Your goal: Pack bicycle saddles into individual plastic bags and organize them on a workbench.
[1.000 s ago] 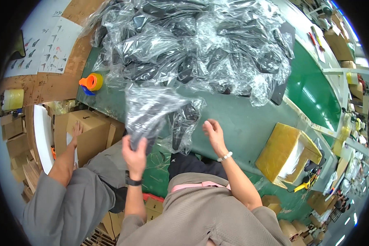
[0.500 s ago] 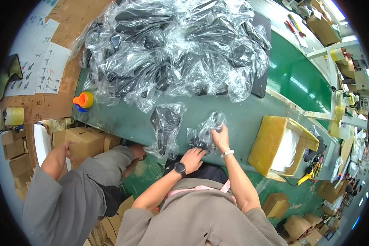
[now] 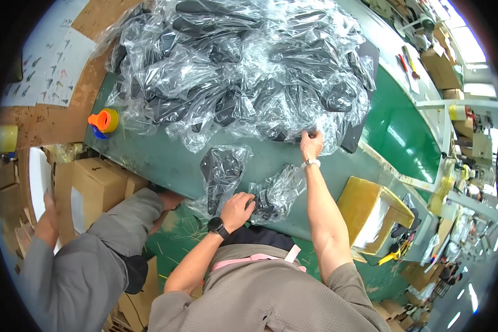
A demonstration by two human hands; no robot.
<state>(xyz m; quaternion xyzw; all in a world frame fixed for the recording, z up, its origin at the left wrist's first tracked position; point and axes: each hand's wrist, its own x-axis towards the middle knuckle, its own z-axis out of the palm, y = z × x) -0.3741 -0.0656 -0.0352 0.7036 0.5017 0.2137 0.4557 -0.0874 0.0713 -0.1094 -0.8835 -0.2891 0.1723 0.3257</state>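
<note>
A bagged black part (image 3: 279, 193), crumpled in clear plastic, lies at the bench's near edge. On its left end, my left hand (image 3: 239, 211) is closed over a dark bit of it; the fingertips are partly hidden. Just beyond that hand rests another bagged black part (image 3: 224, 171), tapered and saddle-like in shape. My right arm stretches forward, and my right hand (image 3: 312, 145) is closed at the front edge of a large pile of bagged black parts (image 3: 232, 72). It grips one bag there, though the exact hold is partly hidden.
An orange and blue tape dispenser (image 3: 106, 120) stands at the bench's left. Right of my arm sits a yellow open box (image 3: 365, 202) with white sheets inside. At left another person (image 3: 94, 254) is beside cardboard cartons (image 3: 102, 185). A green surface (image 3: 398, 122) extends beyond at right.
My right hand has left the near bag and moved forward to the pile. My left hand has shifted slightly left and is on the near bag. The person at left has moved an arm.
</note>
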